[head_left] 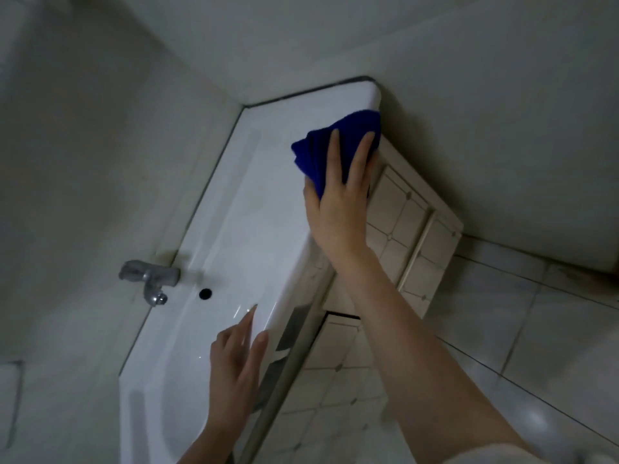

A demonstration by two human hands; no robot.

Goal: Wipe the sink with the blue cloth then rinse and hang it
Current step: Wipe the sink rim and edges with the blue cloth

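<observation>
The white sink (241,229) runs along the wall, its flat counter part reaching to the far right corner. A folded blue cloth (335,142) lies on the counter's front edge near that corner. My right hand (341,199) presses flat on the cloth with straight, spread fingers. My left hand (234,366) rests open over the basin's front rim, fingers straight and pointing toward the far end. A metal tap (150,279) juts from the wall over the basin, next to a dark overflow hole (205,293).
Below the sink stands a cream cabinet (402,236) with diamond-patterned door panels. Pale floor tiles (536,329) spread to the right. White walls enclose the sink on the far and left sides. A pale fixture (10,396) shows at the left edge.
</observation>
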